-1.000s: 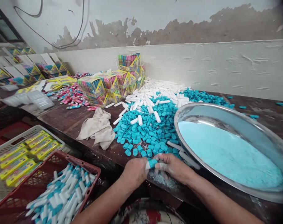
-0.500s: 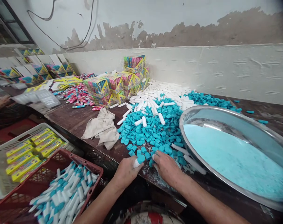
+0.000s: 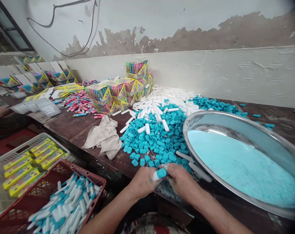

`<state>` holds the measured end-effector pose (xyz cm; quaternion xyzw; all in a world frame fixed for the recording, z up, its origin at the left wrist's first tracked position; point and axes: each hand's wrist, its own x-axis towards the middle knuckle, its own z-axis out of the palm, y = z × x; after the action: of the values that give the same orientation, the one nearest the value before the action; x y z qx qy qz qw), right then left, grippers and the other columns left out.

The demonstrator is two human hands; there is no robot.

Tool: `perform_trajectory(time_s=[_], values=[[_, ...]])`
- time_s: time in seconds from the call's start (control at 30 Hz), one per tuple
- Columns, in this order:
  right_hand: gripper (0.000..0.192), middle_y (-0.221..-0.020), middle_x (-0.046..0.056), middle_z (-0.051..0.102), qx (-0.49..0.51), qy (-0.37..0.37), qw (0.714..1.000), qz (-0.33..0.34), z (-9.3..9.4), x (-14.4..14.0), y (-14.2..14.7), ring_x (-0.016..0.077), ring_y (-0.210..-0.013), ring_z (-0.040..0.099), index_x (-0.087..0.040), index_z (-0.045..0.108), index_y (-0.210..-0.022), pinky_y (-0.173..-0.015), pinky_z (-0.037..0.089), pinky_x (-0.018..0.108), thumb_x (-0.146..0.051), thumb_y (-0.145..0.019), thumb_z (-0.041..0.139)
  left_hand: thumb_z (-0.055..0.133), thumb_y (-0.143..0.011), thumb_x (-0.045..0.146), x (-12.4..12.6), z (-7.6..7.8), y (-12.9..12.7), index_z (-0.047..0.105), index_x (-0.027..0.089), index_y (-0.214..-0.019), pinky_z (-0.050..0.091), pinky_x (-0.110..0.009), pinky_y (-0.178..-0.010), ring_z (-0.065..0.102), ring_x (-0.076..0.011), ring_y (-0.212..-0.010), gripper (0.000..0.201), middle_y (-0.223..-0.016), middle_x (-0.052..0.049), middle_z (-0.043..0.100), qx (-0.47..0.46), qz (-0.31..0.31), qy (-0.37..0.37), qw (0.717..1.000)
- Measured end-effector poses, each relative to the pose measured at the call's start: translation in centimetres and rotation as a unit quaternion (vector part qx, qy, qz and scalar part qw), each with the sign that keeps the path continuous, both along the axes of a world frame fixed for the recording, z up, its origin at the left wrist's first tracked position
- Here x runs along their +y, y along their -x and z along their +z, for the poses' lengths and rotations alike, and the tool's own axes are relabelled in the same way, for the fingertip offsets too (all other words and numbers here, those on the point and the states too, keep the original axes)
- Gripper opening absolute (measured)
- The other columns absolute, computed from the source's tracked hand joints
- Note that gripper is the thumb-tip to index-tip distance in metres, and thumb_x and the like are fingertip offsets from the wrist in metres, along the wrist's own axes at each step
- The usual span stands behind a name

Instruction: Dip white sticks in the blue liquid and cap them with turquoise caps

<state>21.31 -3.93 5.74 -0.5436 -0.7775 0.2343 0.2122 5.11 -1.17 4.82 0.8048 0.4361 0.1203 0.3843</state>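
At the near edge of the brown surface (image 3: 71, 128), the left hand (image 3: 143, 182) and the right hand (image 3: 182, 182) meet around 1 white tube (image 3: 155, 176) with a blue cap (image 3: 161, 173). The left fingers are closed around the tube's body, and the right fingers are pinched at its capped end. Just beyond the hands lies a heap of loose blue caps (image 3: 157, 138), with a pile of white tubes (image 3: 170, 97) farther back. A large metal basin (image 3: 237, 120) holding pale blue powder (image 3: 244, 165) sits to the right, touching the caps. A beige cloth (image 3: 103, 136) lies left of the heap. Lower left, a red crate (image 3: 89, 170) holds capped tubes, beside a white basket (image 3: 1, 157) of yellow boxes. Colourful packs (image 3: 118, 89) stand near the wall.
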Motion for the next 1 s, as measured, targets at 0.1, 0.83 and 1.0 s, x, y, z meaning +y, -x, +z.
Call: perform_trajectory(time_s=[0.1, 0.83, 1.0], values=[[0.023, -0.076, 0.007, 0.061, -0.039, 0.016, 0.999, 0.005, 0.6, -0.1, -0.3, 0.0179, -0.074, 0.056, -0.018, 0.061, -0.07, -0.067, 0.041, 0.027, -0.006, -0.075, 0.041, 0.047, -0.078, 0.031, 0.0, 0.2, -0.3, 0.056, 0.014, -0.066, 0.031, -0.019, -0.051, 0.049, -0.0111, -0.06, 0.023, -0.062, 0.002, 0.056, 0.045, 0.002, -0.026, 0.999], [0.032, -0.05, -0.005, 0.056, 0.386, 0.256, 0.879, -0.113, 0.4, -1.1, -1.3, 0.0127, -0.041, 0.053, -0.021, 0.041, -0.073, -0.037, 0.037, 0.022, -0.045, -0.066, 0.061, 0.044, -0.08, 0.025, -0.7, -0.5, -0.1, 0.057, 0.018, -0.084, 0.042, -0.025, -0.066, 0.061, -0.0198, -0.08, 0.014, -0.085, -0.006, 0.065, 0.216, 0.002, -0.11, 0.97], [0.027, -0.05, -0.005, 0.056, 0.371, 0.294, 0.878, -0.078, 0.2, -1.0, -0.9, 0.0098, -0.036, 0.048, -0.02, 0.045, -0.069, -0.036, 0.034, 0.02, -0.041, -0.065, 0.061, 0.045, -0.078, 0.021, -1.0, -0.6, -0.6, 0.056, 0.017, -0.088, 0.044, -0.029, -0.068, 0.062, -0.0218, -0.079, 0.016, -0.085, -0.009, 0.066, 0.22, -0.025, -0.127, 0.967]])
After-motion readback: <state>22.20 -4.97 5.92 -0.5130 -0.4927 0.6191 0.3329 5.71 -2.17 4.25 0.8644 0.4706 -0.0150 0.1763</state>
